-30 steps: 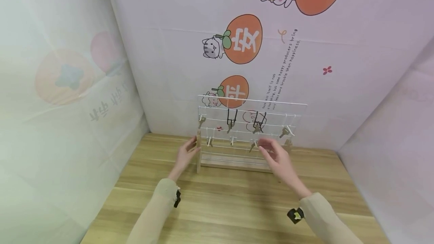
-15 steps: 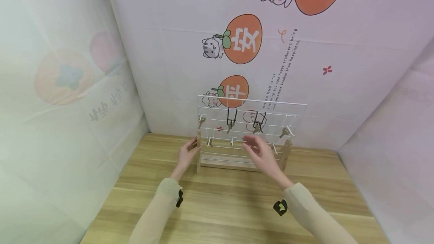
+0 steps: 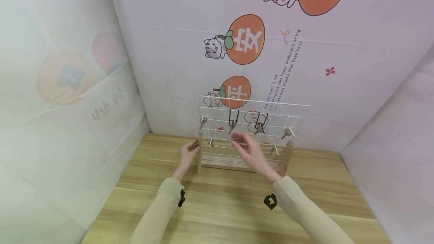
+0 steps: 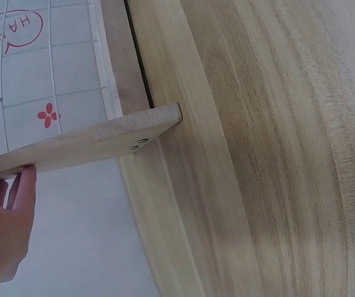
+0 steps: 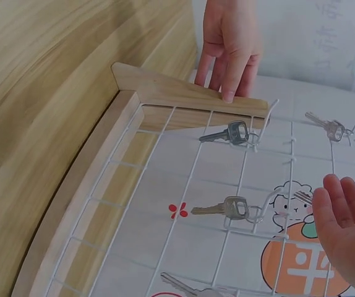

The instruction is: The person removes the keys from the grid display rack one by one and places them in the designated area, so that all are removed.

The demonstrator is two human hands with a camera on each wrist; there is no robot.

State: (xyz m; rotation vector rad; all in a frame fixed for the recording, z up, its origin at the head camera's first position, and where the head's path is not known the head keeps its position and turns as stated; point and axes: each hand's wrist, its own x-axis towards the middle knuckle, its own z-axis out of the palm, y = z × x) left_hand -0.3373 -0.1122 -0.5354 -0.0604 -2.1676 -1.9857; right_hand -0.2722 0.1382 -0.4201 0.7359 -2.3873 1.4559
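We note a white wire grid [image 3: 254, 101] in a pale, smooth wooden stand [image 3: 223, 166] at the far side of the grained table [image 3: 217, 214]; square-headed metal keys [image 5: 232, 208] hang from it. The left hand [image 3: 185, 157] touches the flat left post [image 4: 72, 150]; whether it grips, we cannot tell. The right hand [image 3: 251, 153] hangs before the grid, empty, fingers loosely curved, thumb apart.

Table [image 3: 217, 206]: wood-grained, yellowish brown, with darker streaks running left to right.
Rack [image 3: 249, 123]: white wire on wood, standing upright toward the far edge of the table.
Posts [image 3: 199, 157]: wooden, one at left, one at right, lower ends on the table.
Base [image 5: 77, 179]: pale bar, low between the posts.
Keys [image 5: 221, 209]: hung from hooks [image 3: 292, 131], some white, some black, above the table.
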